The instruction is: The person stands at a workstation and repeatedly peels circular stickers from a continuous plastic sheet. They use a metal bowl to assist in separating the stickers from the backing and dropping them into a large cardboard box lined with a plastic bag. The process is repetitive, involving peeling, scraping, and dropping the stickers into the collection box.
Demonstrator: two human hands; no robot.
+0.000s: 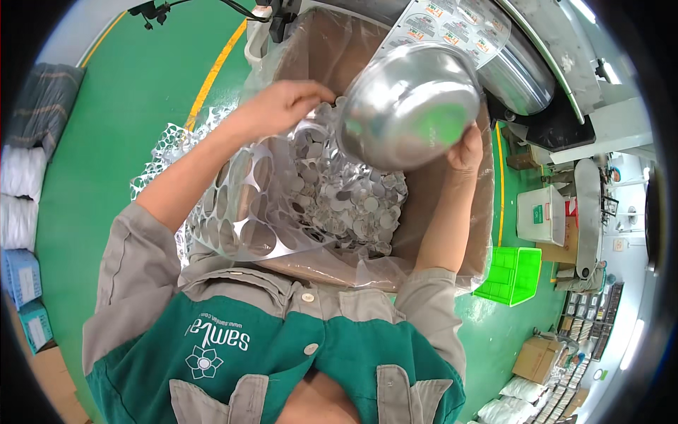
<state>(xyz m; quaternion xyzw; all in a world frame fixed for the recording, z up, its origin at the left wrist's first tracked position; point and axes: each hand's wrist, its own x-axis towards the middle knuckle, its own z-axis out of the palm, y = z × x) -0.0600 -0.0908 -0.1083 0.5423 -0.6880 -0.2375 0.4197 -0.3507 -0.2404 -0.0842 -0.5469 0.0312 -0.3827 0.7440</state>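
Observation:
My right hand [467, 150] grips the rim of a shiny metal bowl [402, 106]. The bowl is tipped over a big brown carton [445, 212], its rounded underside partly turned toward me, so its inside is hidden. Just left of the bowl is my left hand [293, 104], fingers apart and slightly bent, with nothing seen in it. Below the bowl, many small round silvery and clear discs [353, 208] lie heaped in the carton. A clear plastic liner [360, 272] covers the carton's edges.
A film sheet with round holes [254, 205] hangs over the carton's left side. Printed film [452, 28] and a shiny roller [522, 78] belong to a machine at the upper right. A green crate [510, 275] and white bin [540, 214] stand right.

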